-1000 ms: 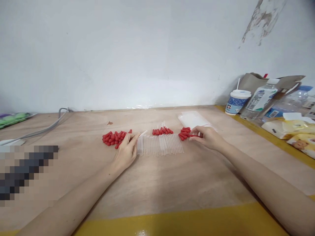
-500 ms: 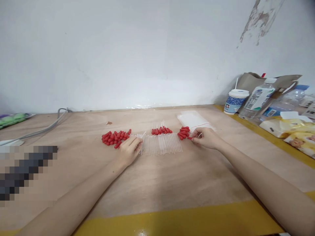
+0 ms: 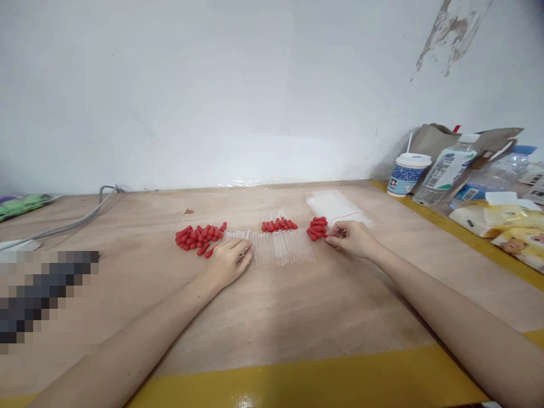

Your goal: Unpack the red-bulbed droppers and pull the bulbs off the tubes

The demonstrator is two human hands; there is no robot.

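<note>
My left hand (image 3: 229, 262) rests on the left part of a row of clear thin tubes (image 3: 283, 249) laid side by side. Its fingers are bent together, and whatever lies between the fingertips is hidden. Just left of that hand is a loose pile of red rubber bulbs (image 3: 198, 237). My right hand (image 3: 352, 238) has thumb and fingers brought together at the edge of a smaller pile of red bulbs (image 3: 317, 228); what they pinch does not show. Behind the row lie several clear droppers with red bulbs (image 3: 279, 224) on their near ends.
A clear plastic bag (image 3: 338, 207) lies behind my right hand. At the right stand a paper cup (image 3: 408, 174) with a straw, a plastic bottle (image 3: 448, 170) and a yellow tissue pack (image 3: 518, 238). A grey cable (image 3: 80, 221) runs along the left. Yellow tape (image 3: 297, 377) marks the front edge.
The tube that stuck up from my left fingertips no longer shows; that hand has shifted slightly right over the row. The red bulb at my right fingertips is no longer visible there.
</note>
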